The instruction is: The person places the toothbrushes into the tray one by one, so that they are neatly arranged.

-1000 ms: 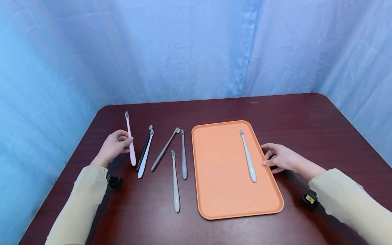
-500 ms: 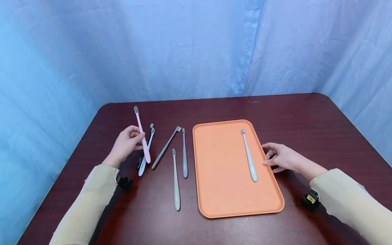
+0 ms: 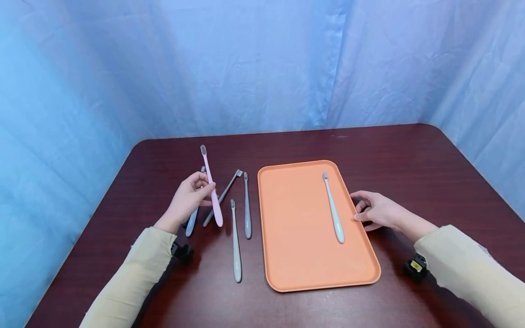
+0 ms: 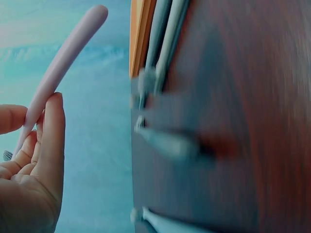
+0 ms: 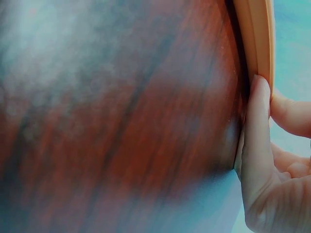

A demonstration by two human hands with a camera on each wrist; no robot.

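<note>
My left hand (image 3: 196, 193) pinches a pink toothbrush (image 3: 212, 191) by the middle of its handle and holds it above the table, bristle end pointing away. The left wrist view shows the same pink toothbrush (image 4: 60, 68) between thumb and fingers of that left hand (image 4: 36, 160). An orange tray (image 3: 295, 259) lies right of centre with one pale toothbrush (image 3: 333, 209) in it. My right hand (image 3: 371, 210) rests on the table against the tray's right rim, fingers relaxed; in the right wrist view the right hand (image 5: 265, 160) has its thumb along the tray's rim (image 5: 260, 34).
Several toothbrushes lie on the dark wooden table (image 3: 410, 159) left of the tray: a grey one (image 3: 247, 209), a cream one (image 3: 235, 241), a dark grey one (image 3: 225, 189), and a white one (image 3: 190, 226) partly behind my left hand. Blue curtains close off the table.
My left hand has carried the pink toothbrush to the right, from the far left of the row towards the tray. The right hand has stayed at the tray's rim.
</note>
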